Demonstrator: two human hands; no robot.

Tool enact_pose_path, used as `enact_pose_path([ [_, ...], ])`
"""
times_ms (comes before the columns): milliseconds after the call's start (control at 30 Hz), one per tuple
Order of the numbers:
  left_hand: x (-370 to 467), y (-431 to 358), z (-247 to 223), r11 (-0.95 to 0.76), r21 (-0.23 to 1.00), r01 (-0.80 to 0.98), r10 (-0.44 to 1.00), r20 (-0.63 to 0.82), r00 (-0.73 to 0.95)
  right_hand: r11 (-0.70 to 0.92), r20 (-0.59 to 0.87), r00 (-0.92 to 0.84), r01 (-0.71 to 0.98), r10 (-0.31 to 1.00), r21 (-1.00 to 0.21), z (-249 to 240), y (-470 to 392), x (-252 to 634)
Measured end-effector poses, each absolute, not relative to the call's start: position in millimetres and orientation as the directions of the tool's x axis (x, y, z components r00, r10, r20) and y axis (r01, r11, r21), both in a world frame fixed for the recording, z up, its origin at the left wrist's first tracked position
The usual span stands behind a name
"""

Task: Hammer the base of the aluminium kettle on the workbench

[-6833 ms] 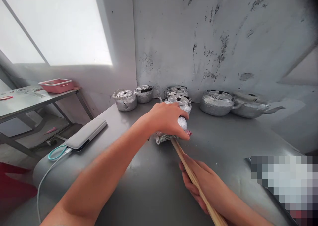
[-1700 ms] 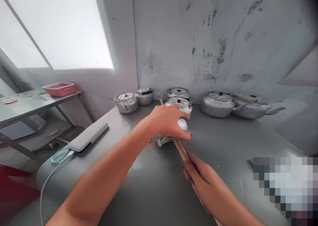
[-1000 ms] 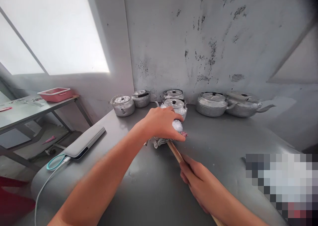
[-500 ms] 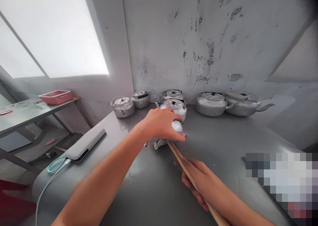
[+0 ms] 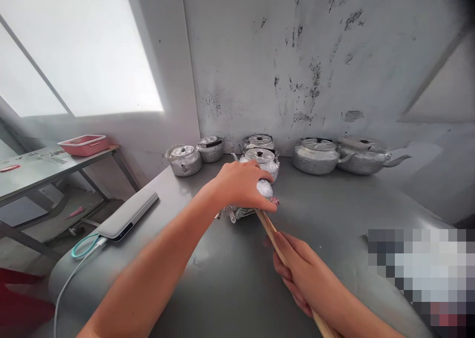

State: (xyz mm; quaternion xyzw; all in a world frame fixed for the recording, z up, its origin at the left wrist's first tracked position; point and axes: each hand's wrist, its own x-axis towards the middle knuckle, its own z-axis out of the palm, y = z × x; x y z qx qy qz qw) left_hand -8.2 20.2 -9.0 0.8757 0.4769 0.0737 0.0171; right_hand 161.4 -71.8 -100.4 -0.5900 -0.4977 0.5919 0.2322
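a silvery metal piece (image 5: 264, 187), partly hidden, sits mid-way along the desk (image 5: 218, 278) under my left hand (image 5: 241, 184), thumb and fingers clasped round it, i judge, for steadiness. from afar, my right hand (image 5: 299, 266) wraps a wooden stick (image 5: 267, 225), slanted toward the piece; contact i cannot tell. kettles (image 5: 317, 159) line the far side, seemingly out of the way; a power bank (image 5: 128, 214) lies left.
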Motion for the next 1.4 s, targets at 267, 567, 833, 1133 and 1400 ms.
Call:
enact_pose_path([
  [267,-8.5,20.9,-8.4,-0.545,0.099,0.833,0.837,0.118,0.534,-0.356,-0.444,-0.207,0.353,0.872,-0.865,-106.6,-73.7,160.5],
  [567,-8.6,21.6,-9.2,-0.542,0.093,0.835,0.839,0.118,0.531,-0.366,-0.460,-0.195,0.380,0.866,-0.850,-105.9,-74.2,158.7],
  [833,-9.2,21.5,-8.8,-0.543,0.089,0.835,0.838,0.123,0.532,-0.346,-0.448,-0.208,0.390,0.869,-0.853,-102.0,-73.3,158.1],
  [1133,-7.8,21.3,-8.9,-0.540,0.081,0.838,0.840,0.117,0.530,-0.312,-0.417,-0.213,0.396,0.884,-0.864,-104.4,-72.2,159.4],
  [1400,-10.1,22.7,-9.7,-0.544,0.086,0.835,0.837,0.129,0.532,-0.300,-0.386,-0.214,0.347,0.897,-0.889,-100.9,-65.5,166.4],
])
